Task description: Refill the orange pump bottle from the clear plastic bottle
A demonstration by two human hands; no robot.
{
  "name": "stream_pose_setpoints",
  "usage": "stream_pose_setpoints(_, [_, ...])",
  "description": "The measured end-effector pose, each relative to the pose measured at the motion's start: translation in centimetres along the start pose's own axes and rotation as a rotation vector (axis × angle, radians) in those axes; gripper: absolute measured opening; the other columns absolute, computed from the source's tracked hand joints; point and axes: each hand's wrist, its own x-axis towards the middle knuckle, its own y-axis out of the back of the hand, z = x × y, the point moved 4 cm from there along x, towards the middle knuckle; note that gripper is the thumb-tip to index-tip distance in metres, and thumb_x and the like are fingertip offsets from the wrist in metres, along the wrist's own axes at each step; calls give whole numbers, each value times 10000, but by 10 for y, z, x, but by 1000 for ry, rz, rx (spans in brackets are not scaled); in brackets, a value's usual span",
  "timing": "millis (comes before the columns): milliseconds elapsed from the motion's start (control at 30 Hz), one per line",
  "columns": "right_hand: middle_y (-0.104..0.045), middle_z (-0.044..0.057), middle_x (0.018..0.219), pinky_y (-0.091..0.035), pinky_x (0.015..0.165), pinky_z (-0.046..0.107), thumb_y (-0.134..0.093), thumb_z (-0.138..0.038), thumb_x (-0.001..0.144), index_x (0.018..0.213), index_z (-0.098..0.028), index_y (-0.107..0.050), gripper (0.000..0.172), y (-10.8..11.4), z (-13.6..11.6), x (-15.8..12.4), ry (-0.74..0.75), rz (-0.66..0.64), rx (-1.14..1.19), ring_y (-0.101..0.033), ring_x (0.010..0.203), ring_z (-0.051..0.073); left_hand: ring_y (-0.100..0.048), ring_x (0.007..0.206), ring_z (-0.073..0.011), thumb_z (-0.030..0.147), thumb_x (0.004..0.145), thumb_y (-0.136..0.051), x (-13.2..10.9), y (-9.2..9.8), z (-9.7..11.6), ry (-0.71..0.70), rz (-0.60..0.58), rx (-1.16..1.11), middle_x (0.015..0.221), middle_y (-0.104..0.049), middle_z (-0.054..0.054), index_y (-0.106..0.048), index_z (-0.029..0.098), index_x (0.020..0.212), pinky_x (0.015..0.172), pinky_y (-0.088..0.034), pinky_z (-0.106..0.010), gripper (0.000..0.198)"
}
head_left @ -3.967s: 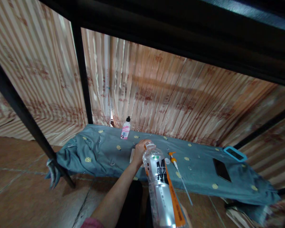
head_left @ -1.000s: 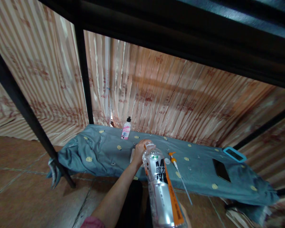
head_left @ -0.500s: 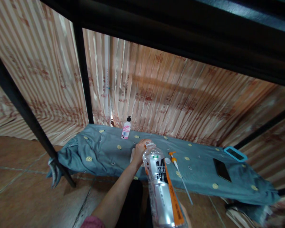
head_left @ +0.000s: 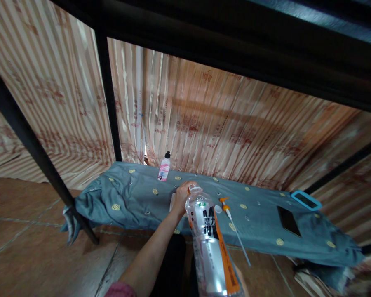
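My left hand (head_left: 183,194) is closed around a small white container (head_left: 172,203) that rests on the teal cloth (head_left: 130,194). A big clear plastic bottle (head_left: 208,243) with an orange and black label leans forward, its open mouth right beside that hand. Only a sliver of my right hand (head_left: 238,279) shows at the bottom edge, under the bottle's lower end, holding it up. An orange pump head with a long white tube (head_left: 230,218) lies on the cloth just right of the bottle, next to a small white cap (head_left: 218,209).
A pink and white bottle with a black cap (head_left: 163,167) stands at the back of the cloth. A black phone (head_left: 288,221) and a blue-framed device (head_left: 306,201) lie at the right. Black metal posts (head_left: 109,103), a beam overhead, striped curtains and tiled floor (head_left: 34,247) surround.
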Motion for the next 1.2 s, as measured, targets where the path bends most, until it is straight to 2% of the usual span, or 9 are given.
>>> stream_pose_setpoints(200, [-690,-39,601,-543,607,323,-661,-591,801,827,-181,-693,413,1,-3,-1,6,14,-15,-645,516,140,-669,840,-178,335,799,-715,-1,-1,-2,4,12,6,907,-737,-47,-731,186,889,794,-527,-283,175])
stream_pose_setpoints(467, [-689,-26,591,-545,622,336,-682,-667,727,793,-185,-700,487,-4,-11,-6,16,19,-15,-652,542,150,-667,859,-181,339,805,-705,-3,0,0,18,9,-22,930,-739,-58,-719,178,894,792,-517,-276,184])
stream_pose_setpoints(633, [-655,-30,536,-534,574,333,-652,-669,753,735,-178,-684,492,-6,-15,-7,-30,32,-6,-621,476,143,-666,863,-183,343,793,-715,-3,1,-3,39,11,-23,933,-740,-54,-712,181,908,794,-518,-283,199])
stream_pose_setpoints(867, [-721,4,651,-555,712,376,-680,-609,757,818,-191,-691,423,-7,-25,-10,-52,7,-23,-691,619,187,-667,851,-185,328,782,-724,-3,1,-1,31,15,-19,913,-737,-56,-711,179,873,794,-523,-288,176])
stream_pose_setpoints(1067, [-666,-42,595,-537,637,331,-637,-558,816,795,-198,-680,362,-8,-25,-11,-85,-39,-35,-651,542,164,-675,840,-180,329,780,-728,-3,1,-1,35,14,-14,919,-740,-59,-718,177,874,794,-526,-284,179])
stream_pose_setpoints(1200, [-682,-40,611,-533,647,335,-628,-587,817,814,-188,-687,403,-6,-20,-9,-93,-43,-15,-646,542,154,-677,859,-181,324,786,-724,-3,2,-1,30,19,-11,929,-740,-60,-719,172,887,792,-526,-279,183])
